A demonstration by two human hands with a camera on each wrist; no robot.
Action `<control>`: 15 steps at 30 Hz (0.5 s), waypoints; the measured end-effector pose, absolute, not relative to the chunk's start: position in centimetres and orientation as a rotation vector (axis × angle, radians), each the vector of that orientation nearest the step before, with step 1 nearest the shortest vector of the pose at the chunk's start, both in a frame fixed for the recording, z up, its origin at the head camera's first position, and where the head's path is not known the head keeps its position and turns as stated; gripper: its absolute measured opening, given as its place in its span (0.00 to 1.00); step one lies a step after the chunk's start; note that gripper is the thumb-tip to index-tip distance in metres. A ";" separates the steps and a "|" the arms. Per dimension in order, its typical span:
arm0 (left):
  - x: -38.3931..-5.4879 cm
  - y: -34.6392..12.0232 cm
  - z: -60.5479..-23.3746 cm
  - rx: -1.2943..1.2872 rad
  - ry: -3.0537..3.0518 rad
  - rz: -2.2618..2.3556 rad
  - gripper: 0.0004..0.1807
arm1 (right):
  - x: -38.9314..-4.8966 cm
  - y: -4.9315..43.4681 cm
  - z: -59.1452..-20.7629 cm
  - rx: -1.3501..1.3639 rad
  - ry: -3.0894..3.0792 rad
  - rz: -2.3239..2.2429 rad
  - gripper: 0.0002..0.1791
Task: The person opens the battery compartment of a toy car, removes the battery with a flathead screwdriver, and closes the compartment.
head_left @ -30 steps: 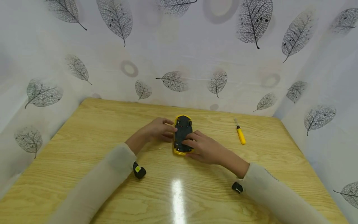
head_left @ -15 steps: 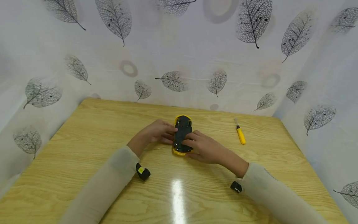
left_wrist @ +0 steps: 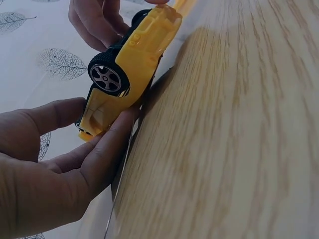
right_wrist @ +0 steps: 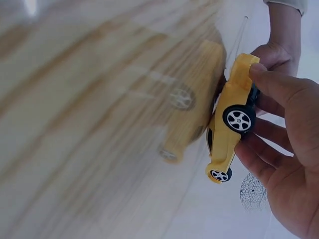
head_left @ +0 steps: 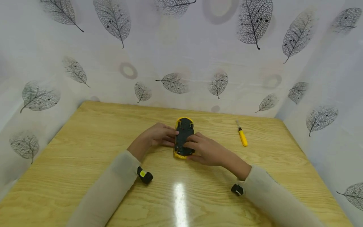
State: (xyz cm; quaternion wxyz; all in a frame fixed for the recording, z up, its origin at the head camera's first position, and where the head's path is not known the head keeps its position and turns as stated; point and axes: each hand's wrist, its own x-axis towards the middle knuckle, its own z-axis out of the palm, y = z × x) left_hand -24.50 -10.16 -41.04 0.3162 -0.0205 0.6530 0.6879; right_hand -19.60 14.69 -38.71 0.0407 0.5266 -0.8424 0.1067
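A yellow toy car (head_left: pixel 183 138) lies upside down on the table, its black underside facing up. Its spoked wheels show in both wrist views, as on the wheel (left_wrist: pixel 105 78) and the wheel (right_wrist: pixel 239 120). My left hand (head_left: pixel 159 135) grips the car's left side, thumb at the underside edge and fingers along the yellow body (left_wrist: pixel 144 45). From the other side my right hand (head_left: pixel 208 149) holds the near end. Its thumb (right_wrist: pixel 276 84) presses the yellow bumper and its fingers lie over the underside and right side.
A screwdriver (head_left: pixel 243 138) with a yellow handle lies to the right of the car, its shaft toward the back. The glossy wooden table (head_left: pixel 119 116) meets a leaf-patterned curtain (head_left: pixel 175 56) behind and at both sides.
My left hand has settled slightly nearer along the car's side, with its fingers closer together. The right hand keeps its hold, and the car stays almost in place.
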 end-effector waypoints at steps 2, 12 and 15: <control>-24.5 -10.2 -41.0 -0.056 1.707 1.819 0.21 | -19.6 14.7 -38.5 1.604 -2.595 0.362 0.22; -24.5 -10.2 -40.9 -0.070 1.686 1.828 0.21 | -20.9 15.1 -38.2 1.472 -2.688 0.491 0.20; -24.5 -10.1 -41.0 -0.080 1.691 1.827 0.21 | -21.6 15.4 -38.3 1.411 -2.731 0.544 0.20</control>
